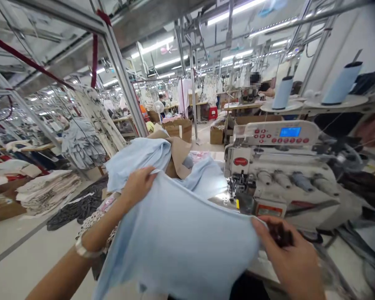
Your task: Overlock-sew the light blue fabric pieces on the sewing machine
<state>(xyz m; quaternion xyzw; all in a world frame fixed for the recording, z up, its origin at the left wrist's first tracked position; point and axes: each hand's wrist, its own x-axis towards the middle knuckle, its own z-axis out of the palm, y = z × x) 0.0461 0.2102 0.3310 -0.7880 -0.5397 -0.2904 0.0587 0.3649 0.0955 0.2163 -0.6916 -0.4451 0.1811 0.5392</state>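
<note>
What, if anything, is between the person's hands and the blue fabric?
Nothing visible: the left hand and right hand both hold the blue fabric directly at its edge.

Overlock machine right of the held fabric

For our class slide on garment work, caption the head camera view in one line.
Left hand and right hand hold a pale blue garment beside an overlock machine.

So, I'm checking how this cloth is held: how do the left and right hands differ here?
The left hand grips the light blue cloth farther from the sewing machine, while the right hand pinches the edge nearer it. The left wrist wears a pale band. Both hold the same cloth.
</note>
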